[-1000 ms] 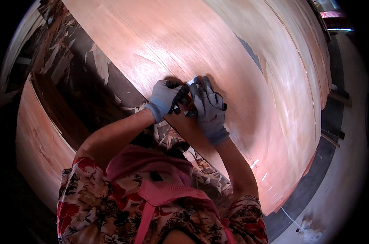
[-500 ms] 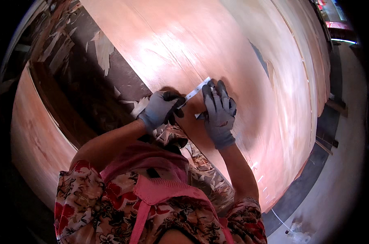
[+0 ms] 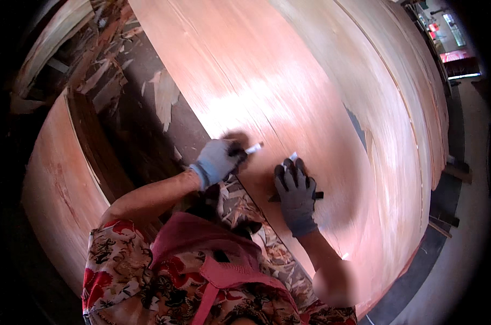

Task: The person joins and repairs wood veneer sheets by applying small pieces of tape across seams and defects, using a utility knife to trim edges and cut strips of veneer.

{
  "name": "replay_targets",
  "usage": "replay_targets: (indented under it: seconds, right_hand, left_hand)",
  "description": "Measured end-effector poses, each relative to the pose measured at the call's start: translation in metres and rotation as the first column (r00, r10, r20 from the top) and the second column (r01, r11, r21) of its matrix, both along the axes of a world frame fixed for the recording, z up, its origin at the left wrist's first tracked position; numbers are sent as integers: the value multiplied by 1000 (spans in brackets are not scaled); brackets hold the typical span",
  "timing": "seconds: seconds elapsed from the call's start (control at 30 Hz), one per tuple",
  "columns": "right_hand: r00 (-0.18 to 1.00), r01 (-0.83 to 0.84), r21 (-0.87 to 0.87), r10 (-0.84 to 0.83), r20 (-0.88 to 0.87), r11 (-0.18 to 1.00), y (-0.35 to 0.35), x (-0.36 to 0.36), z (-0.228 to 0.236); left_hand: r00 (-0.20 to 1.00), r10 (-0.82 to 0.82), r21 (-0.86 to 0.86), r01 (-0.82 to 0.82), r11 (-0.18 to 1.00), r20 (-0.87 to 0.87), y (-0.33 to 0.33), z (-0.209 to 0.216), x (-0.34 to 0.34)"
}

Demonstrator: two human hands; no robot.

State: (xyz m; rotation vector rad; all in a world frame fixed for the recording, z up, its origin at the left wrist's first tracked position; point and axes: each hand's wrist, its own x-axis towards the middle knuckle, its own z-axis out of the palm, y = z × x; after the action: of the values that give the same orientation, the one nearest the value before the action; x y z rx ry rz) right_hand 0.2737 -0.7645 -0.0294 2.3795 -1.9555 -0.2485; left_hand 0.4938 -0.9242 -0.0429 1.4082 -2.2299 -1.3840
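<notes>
A large reddish veneer sheet (image 3: pixel 288 81) lies in front of me, filling the middle of the view. My left hand (image 3: pixel 218 158), in a grey glove, is closed around a small white strip, likely tape (image 3: pixel 253 147), near the sheet's near edge. My right hand (image 3: pixel 296 190), also gloved, presses flat on the sheet with fingers spread, a bit of white tape showing at its fingertips (image 3: pixel 293 157). The two hands are a short way apart.
A dark gap with torn veneer scraps (image 3: pixel 164 95) runs along the left of the sheet. Another veneer stack (image 3: pixel 61 184) stands at lower left. A dark hole (image 3: pixel 356 127) marks the sheet to the right. Concrete floor (image 3: pixel 467 244) lies at far right.
My hands were together over one spot; now they have drawn apart, the left moving left with the white strip, the right laid flat on the sheet.
</notes>
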Motion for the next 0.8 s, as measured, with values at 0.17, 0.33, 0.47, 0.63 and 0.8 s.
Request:
replay_targets:
  seconds: [0.17,0.33,0.47,0.63,0.8]
  right_hand:
    - [985,47,-25,-42,168,999,-15,2,18]
    - [953,69,-166,-16,302,984,-90,34,61]
    - [962,12,-216,48,269,976,-156,43,35]
    - [934,-91,-211,157,322,973,-219,63,0]
    - [920,-139,-180,194,340,974,-238,67,-16]
  left_hand:
    - [675,534,532,-241,812,-508,-62,-10,41]
    - [693,598,571,-320,756,-403,-121,-16,42]
    - [741,583,592,-316,741,-334,-139,-13,20]
    - [744,605,620,-339,707,-283,-135,-3,24]
    - [675,646,638,-329,697,-357,-134,-15,26]
